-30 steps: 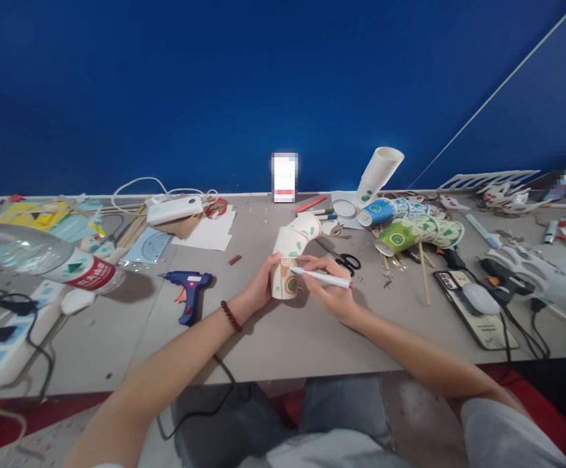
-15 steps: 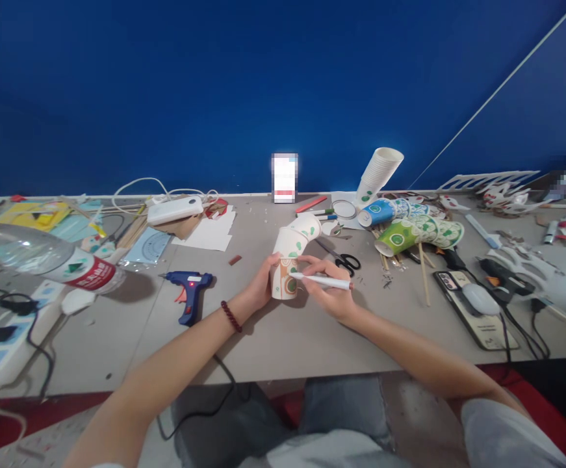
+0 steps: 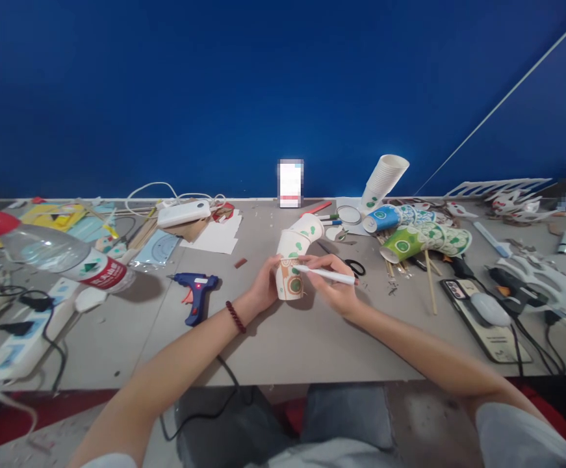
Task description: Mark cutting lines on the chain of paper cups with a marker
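Observation:
In the middle of the table stands a curved piece of joined paper cups (image 3: 290, 286), white with green leaf prints and orange drawing on the lowest cup. My left hand (image 3: 266, 286) is closed around its left side, partly hidden behind the cup. A white marker (image 3: 329, 275) is pinched in my right hand (image 3: 337, 291), its tip touching or very near the orange-patterned cup; the exact contact is too small to tell. Behind my right hand lie black-handled scissors (image 3: 355, 267). A blue hot glue gun (image 3: 195, 290) with a lit red light rests left of my left hand.
At the far left a water bottle (image 3: 88, 263) leans above a power strip (image 3: 24, 351). A leaning cup stack (image 3: 385, 182) and decorated blue cups (image 3: 385, 218) and green cups (image 3: 404, 242) stand back right. A phone (image 3: 487, 331) lies at right; another screen (image 3: 290, 185) stands at the wall.
The whole view has shifted slightly, so everything appears a little to the right and lower. The marker tip sits somewhat higher on the cup; both hands keep their hold.

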`<state>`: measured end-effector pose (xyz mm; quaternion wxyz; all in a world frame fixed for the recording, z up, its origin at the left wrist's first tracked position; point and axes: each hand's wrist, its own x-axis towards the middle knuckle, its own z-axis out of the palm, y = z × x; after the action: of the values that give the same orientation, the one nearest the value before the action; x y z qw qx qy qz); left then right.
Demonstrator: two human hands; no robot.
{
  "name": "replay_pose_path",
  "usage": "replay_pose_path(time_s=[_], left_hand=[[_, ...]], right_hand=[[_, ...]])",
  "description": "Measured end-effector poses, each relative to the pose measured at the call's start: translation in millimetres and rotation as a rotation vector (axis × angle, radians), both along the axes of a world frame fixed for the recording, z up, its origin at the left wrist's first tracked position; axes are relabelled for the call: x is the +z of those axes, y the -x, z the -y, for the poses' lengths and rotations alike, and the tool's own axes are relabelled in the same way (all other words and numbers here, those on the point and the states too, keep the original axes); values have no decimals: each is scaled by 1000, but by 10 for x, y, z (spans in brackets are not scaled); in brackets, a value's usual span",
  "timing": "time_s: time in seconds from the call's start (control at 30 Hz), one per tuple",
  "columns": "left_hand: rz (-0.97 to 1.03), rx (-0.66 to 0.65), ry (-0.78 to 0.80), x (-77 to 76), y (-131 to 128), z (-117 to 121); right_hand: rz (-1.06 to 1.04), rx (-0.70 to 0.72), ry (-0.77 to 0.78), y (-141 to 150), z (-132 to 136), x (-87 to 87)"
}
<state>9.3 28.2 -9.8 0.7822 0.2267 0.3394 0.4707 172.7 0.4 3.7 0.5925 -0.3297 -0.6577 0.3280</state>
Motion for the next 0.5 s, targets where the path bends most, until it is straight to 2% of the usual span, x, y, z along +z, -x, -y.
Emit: replay_pose_path(time_s=[0.17, 0.37, 0.5], left_hand=[[68, -31, 49, 62, -2, -5], [19, -24, 129, 77, 8, -2], [6, -19, 124, 69, 4, 7]], right_hand=[[14, 38, 19, -1, -85, 31], [10, 31, 31, -80, -128, 6], [22, 37, 42, -101, -100, 1]])
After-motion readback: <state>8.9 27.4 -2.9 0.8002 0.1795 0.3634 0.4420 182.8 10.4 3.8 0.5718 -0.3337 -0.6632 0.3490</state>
